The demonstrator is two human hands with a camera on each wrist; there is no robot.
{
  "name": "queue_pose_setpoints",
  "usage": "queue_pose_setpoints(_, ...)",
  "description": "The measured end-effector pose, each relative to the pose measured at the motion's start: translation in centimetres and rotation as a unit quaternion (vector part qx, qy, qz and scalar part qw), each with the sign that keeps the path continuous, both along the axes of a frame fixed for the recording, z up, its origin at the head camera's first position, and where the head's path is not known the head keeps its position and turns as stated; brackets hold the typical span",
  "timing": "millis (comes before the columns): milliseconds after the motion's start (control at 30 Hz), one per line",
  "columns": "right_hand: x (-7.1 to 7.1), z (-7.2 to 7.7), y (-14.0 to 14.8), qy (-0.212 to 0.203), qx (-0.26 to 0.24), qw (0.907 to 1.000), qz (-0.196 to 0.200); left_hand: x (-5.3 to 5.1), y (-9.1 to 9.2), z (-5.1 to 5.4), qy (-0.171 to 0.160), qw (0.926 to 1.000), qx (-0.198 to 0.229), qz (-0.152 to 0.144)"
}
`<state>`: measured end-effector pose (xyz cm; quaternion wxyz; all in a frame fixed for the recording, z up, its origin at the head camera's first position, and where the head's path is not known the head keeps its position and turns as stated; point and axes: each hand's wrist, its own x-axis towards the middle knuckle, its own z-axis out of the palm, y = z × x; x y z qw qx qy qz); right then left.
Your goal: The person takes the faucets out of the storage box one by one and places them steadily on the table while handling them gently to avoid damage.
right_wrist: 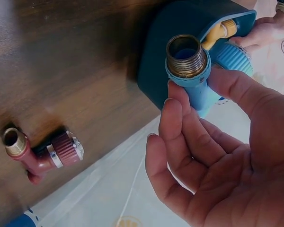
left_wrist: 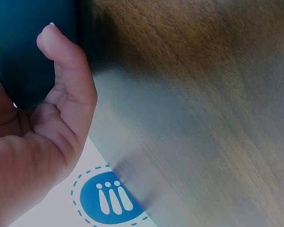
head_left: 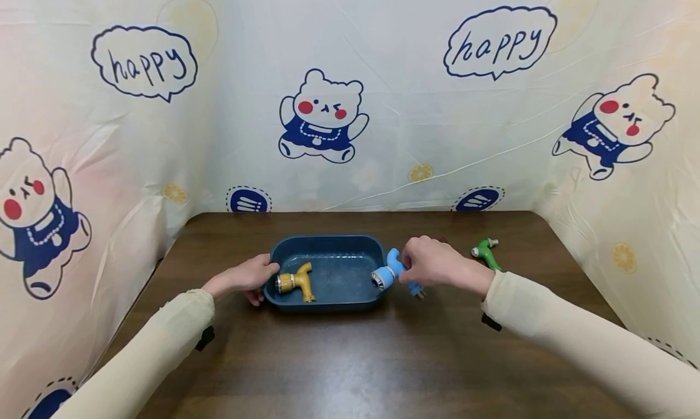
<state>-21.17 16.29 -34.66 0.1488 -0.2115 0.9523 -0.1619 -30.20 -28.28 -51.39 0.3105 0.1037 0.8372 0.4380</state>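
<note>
The brown surface [head_left: 350, 364] has its far edge along a pale cloth [head_left: 404, 121] with bears on it, and its side edges spread wider toward the person. A blue tub [head_left: 328, 239] sits in from the far edge, with a big stretch of wood on its near side.

Both arms reach forward from the near corners. The left hand [head_left: 248, 276] grips the tub's left end, thumb on the rim. The right hand [head_left: 429, 261] bends down and pinches a blue tap [head_left: 389, 272] between thumb and fingers — its round knob is at the tub's right rim.

A yellow tap [head_left: 299, 280] lies inside the tub, close to the left hand. Right of the right hand is a green tap [head_left: 485, 253] — and a dark red tap [right_wrist: 40, 158] lies on the wood too.
</note>
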Motion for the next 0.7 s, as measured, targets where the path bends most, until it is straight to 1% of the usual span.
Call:
queue_pose_setpoints(33, 0.1, -0.1, 0.1, -0.001, 0.000, 1.0000, -0.001, -0.7, -0.4, -0.8, -0.014, 0.9998, 0.003, 0.013)
queue_pose_setpoints(67, 0.2, -0.1, 0.2, -0.001, 0.000, 1.0000, -0.002, -0.3, -0.1, -0.5, -0.001, 1.0000, -0.003, 0.002)
queue_pose_setpoints(100, 0.2, -0.2, 0.3, -0.001, 0.001, 1.0000, -0.003, -0.1, -0.1, -0.3, -0.002, 1.0000, -0.002, -0.001)
queue_pose_setpoints(133, 0.3, -0.2, 0.5, 0.001, 0.001, 1.0000, -0.003, 0.0, 0.1, -0.1, -0.006, 1.0000, -0.001, 0.004)
queue_pose_setpoints(167, 0.4, -0.3, 0.6, 0.003, 0.000, 1.0000, -0.002, 0.0, 0.1, 0.0, -0.002, 1.0000, 0.000, -0.009)
queue_pose_setpoints(200, 0.4, -0.3, 0.7, 0.005, 0.000, 1.0000, -0.003, 0.2, 0.3, 0.4, -0.004, 1.0000, 0.003, -0.007)
queue_pose_setpoints(233, 0.5, -0.4, 0.8, 0.008, 0.001, 1.0000, -0.004, 0.2, 0.4, 0.7, -0.009, 1.0000, 0.001, -0.003)
queue_pose_setpoints(267, 0.5, -0.4, 1.0, 0.011, 0.001, 0.9999, -0.004, 0.7, 0.7, 1.5, -0.004, 0.9999, -0.003, -0.009)
queue_pose_setpoints(300, 0.5, -0.4, 1.1, 0.015, 0.001, 0.9999, -0.002, 0.9, 0.8, 2.1, -0.007, 0.9999, -0.002, -0.010)
queue_pose_setpoints(367, 0.5, -0.5, 1.3, 0.019, 0.000, 0.9998, -0.002, 2.2, 1.7, 4.1, 0.009, 0.9997, -0.012, -0.020)
queue_pose_setpoints(400, 0.5, -0.5, 1.4, 0.019, 0.000, 0.9998, -0.004, 3.1, 2.4, 5.4, 0.011, 0.9997, -0.020, -0.014)
queue_pose_setpoints(433, 0.5, -0.6, 1.5, 0.019, 0.000, 0.9998, -0.005, 3.8, 2.9, 6.3, 0.017, 0.9994, -0.026, -0.014)
queue_pose_setpoints(533, 0.5, -0.8, 1.6, 0.012, 0.001, 0.9999, -0.012, 5.3, 4.2, 8.4, 0.020, 0.9991, -0.037, 0.006)
queue_pose_setpoints(567, 0.5, -0.8, 1.7, 0.009, 0.002, 0.9998, -0.015, 5.6, 4.4, 8.8, 0.021, 0.9988, -0.043, 0.011)
queue_pose_setpoints(633, 0.5, -1.0, 1.8, 0.011, 0.003, 0.9998, -0.014, 5.8, 4.7, 9.1, 0.024, 0.9985, -0.047, 0.015)
queue_pose_setpoints(700, 0.6, -1.1, 1.9, 0.012, 0.004, 0.9998, -0.017, 5.5, 4.4, 8.7, 0.024, 0.9989, -0.040, 0.005)
